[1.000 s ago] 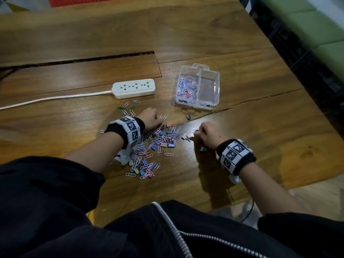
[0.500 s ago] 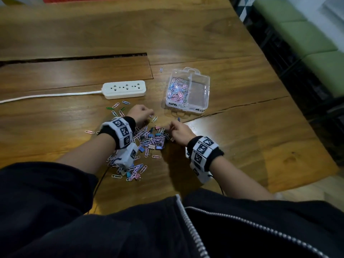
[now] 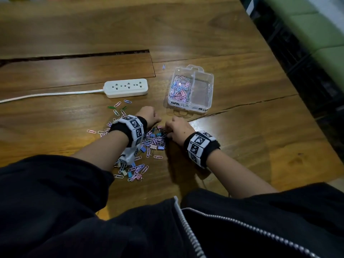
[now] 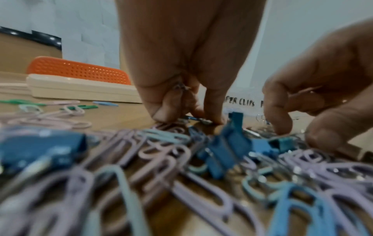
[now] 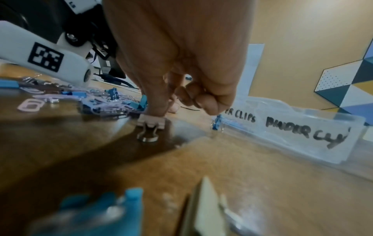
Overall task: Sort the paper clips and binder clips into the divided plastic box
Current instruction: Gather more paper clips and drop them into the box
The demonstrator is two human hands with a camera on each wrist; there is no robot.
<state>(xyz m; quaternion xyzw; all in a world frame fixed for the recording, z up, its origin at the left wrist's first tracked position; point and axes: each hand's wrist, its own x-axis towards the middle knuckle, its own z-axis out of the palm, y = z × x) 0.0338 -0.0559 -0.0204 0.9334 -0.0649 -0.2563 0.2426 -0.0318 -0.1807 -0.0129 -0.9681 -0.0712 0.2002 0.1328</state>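
A heap of pastel paper clips and small binder clips [image 3: 154, 141] lies on the wooden table, spread under my left forearm. The clear divided box [image 3: 209, 86] stands just beyond it, its left compartment holding paper clips [image 3: 179, 88] and its right one bare. My left hand [image 3: 157, 120] is at the heap's far edge, fingers curled down, fingertips [image 4: 214, 118] pinching a small clip against the table. My right hand [image 3: 167, 127] is close beside it; its thumb and forefinger pinch a pale pink binder clip [image 5: 150, 123], the other fingers curled. A blue binder clip [image 5: 217, 123] lies against the box front.
A white power strip [image 3: 126, 87] with its cord lies left of the box. Loose paper clips [image 3: 119, 108] are scattered in front of the strip, and one [image 3: 163, 66] lies beyond the box. The table's right edge runs along green seating [image 3: 316, 34].
My right hand has moved left from the open table to the heap's far edge, next to my left hand. The left hand has stayed in place.
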